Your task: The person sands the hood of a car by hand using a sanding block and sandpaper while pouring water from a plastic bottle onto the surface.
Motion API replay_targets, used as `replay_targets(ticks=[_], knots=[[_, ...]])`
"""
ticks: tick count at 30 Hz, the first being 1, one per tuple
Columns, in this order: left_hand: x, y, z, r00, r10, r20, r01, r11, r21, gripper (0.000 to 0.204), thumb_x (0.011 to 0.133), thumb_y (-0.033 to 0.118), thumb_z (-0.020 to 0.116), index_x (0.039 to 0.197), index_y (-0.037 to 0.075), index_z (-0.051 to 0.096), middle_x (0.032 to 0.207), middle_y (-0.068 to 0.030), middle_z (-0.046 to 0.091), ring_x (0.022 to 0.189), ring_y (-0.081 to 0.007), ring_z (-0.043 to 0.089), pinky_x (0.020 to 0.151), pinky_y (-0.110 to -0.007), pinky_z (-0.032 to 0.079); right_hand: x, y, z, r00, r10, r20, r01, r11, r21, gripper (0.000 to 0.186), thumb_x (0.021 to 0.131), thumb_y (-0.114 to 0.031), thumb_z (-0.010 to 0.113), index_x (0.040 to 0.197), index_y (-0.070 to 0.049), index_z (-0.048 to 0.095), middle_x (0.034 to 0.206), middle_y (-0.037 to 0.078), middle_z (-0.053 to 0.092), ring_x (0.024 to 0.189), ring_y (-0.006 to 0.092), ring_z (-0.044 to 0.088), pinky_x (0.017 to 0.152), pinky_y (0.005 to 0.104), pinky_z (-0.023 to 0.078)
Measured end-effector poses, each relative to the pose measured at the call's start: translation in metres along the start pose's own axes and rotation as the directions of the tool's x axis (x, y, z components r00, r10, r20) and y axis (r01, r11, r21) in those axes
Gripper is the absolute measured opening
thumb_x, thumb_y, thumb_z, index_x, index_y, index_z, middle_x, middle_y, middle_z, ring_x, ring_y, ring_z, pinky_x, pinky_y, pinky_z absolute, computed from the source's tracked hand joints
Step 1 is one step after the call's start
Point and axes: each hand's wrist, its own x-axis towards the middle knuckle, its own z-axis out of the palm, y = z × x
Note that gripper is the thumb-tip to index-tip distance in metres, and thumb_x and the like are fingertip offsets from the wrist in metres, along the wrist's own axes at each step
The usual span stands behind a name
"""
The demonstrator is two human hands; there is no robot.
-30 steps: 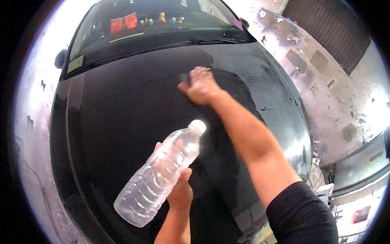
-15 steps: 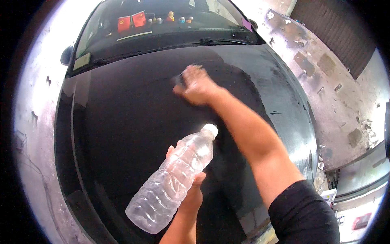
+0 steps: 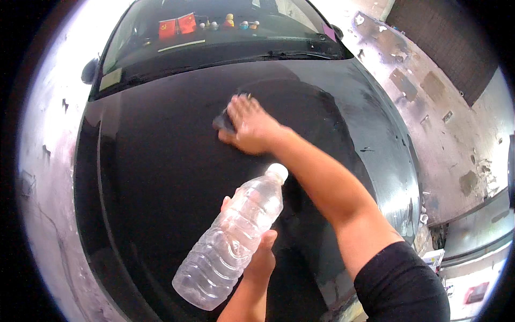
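My left hand (image 3: 262,253) grips a clear ridged plastic bottle (image 3: 214,252) with a white cap, held tilted above the black car hood (image 3: 161,150), cap pointing up and right. The bottle looks nearly empty, though the liquid inside is hard to make out. My right hand (image 3: 248,123) lies over a small dark grey pad (image 3: 223,121) on the middle of the hood, fingers draped over it. Around it the paint has a dark, wet-looking patch, with a paler, streaked area to the right.
Behind the hood are the windscreen (image 3: 214,45) and wiper (image 3: 295,55), with small red flags (image 3: 177,26) and figurines on the dashboard. A side mirror (image 3: 89,71) juts out left. The stained floor (image 3: 440,150) lies right of the car, beside a dark ribbed panel (image 3: 445,48).
My right hand and the dark pad have moved left and down across the hood. The bottle in my left hand sits further right in the picture, as the view has shifted somewhat.
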Motion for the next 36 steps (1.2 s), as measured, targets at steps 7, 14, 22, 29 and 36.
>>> replay_targets(ticks=[7,14,22,29,36], knots=[[0.01,0.008,-0.017,0.997,-0.053,-0.055,0.044,0.987,-0.155,0.1,0.083,0.058,0.068,0.147,-0.002,0.02,0.139,-0.0171,0.039,0.127,-0.0287,0.043,0.108,-0.042,0.036,-0.118,0.013,-0.059,0.923,0.207,0.325,-0.197,0.978,-0.066,0.084,0.092,-0.047,0.055,0.148,0.007,0.024,0.157,0.027,0.017,0.148,0.038,0.012,0.121,0.0476,0.011],[0.001,-0.008,-0.011,0.987,0.146,-0.06,-0.148,0.988,-0.043,0.088,0.092,0.05,0.061,0.147,-0.005,0.02,0.141,-0.021,0.044,0.127,-0.03,0.047,0.111,-0.043,0.033,-0.043,-0.02,-0.001,0.996,-0.009,0.086,0.013,0.999,-0.049,0.083,0.095,-0.056,0.04,0.144,0.01,0.03,0.154,0.029,0.025,0.145,0.0404,0.021,0.119,0.0485,0.016],[0.008,0.0,-0.016,0.995,0.093,-0.017,-0.095,0.981,-0.167,0.083,0.092,0.046,0.064,0.147,-0.002,0.023,0.14,-0.0213,0.044,0.127,-0.0322,0.049,0.109,-0.045,0.036,-0.194,0.02,-0.061,0.972,0.232,0.029,-0.222,0.955,-0.198,0.076,0.09,-0.041,0.06,0.138,0.011,0.036,0.149,0.032,0.03,0.142,0.0447,0.027,0.117,0.0523,0.021],[0.004,-0.005,-0.017,0.991,0.119,0.054,-0.106,0.972,-0.209,0.08,0.087,0.048,0.069,0.141,-0.001,0.034,0.133,-0.0168,0.05,0.124,-0.0293,0.05,0.108,-0.043,0.037,-0.124,-0.055,-0.034,0.987,0.047,0.151,-0.036,0.997,-0.07,0.081,0.092,-0.048,0.05,0.144,0.01,0.029,0.153,0.032,0.023,0.145,0.0444,0.018,0.12,0.0491,0.013],[-0.004,-0.003,0.004,0.992,0.097,0.086,-0.065,0.948,-0.312,0.072,0.089,0.04,0.071,0.137,-0.001,0.037,0.13,-0.0169,0.053,0.118,-0.0276,0.054,0.104,-0.041,0.04,-0.248,0.074,-0.066,0.883,0.457,-0.111,-0.468,0.835,-0.288,0.07,0.093,-0.042,0.055,0.132,0.013,0.039,0.142,0.037,0.035,0.135,0.0479,0.035,0.113,0.054,0.028]])
